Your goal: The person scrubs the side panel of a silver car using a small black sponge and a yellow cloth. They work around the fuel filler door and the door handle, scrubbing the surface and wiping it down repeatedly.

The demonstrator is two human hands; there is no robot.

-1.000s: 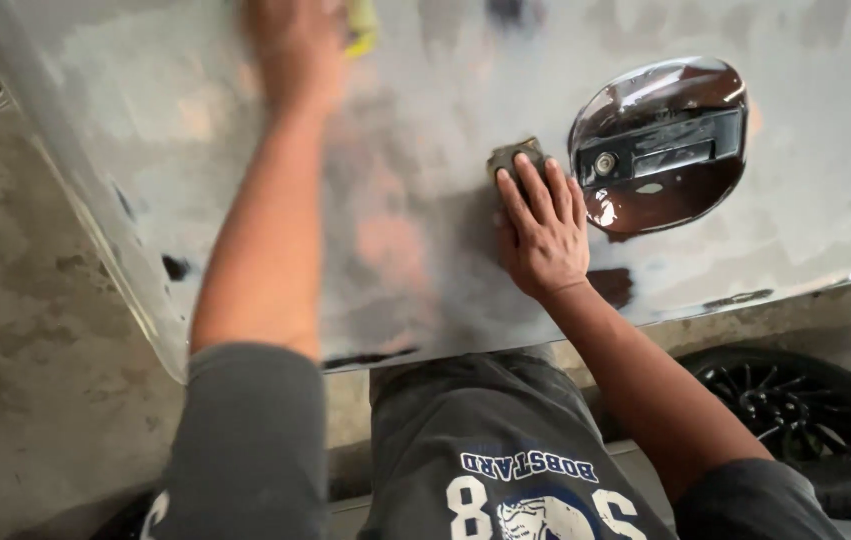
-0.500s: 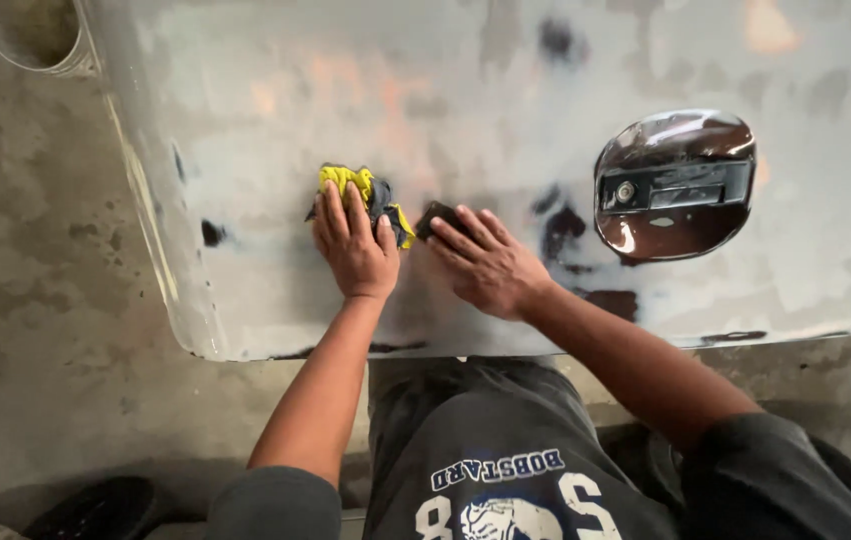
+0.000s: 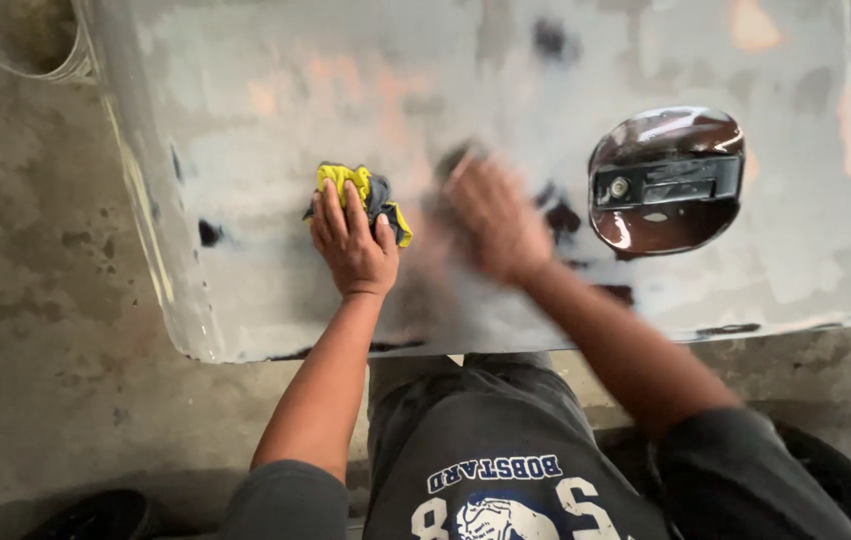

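Pressing flat on a yellow and grey cloth (image 3: 360,195), the left hand (image 3: 350,245) is seen with its fingers spread and laid over the rag rather than curled round it; the cloth is pinned against the sanded grey car panel (image 3: 245,120), left of the panel's middle. The right hand (image 3: 490,220) is blurred just beside it, and a dark block-like thing (image 3: 455,158) is glimpsed under its fingertips, but how tightly the fingers are closed on it cannot be told.

Several risks are judged from this. The cloth is held only by palm pressure, so it could be slid out or dropped off the panel's lower edge onto the concrete floor (image 3: 45,330), where grit would be picked up and scratches dragged into the surface. The glossy brown handle recess (image 3: 665,180) lies near the right hand; a stroke carried too far that way could scuff its finish. Bare patches, orange and dark, already show through the grey, so heavy rubbing in one place could cut through further. The two hands are close enough for knuckles to be knocked together.
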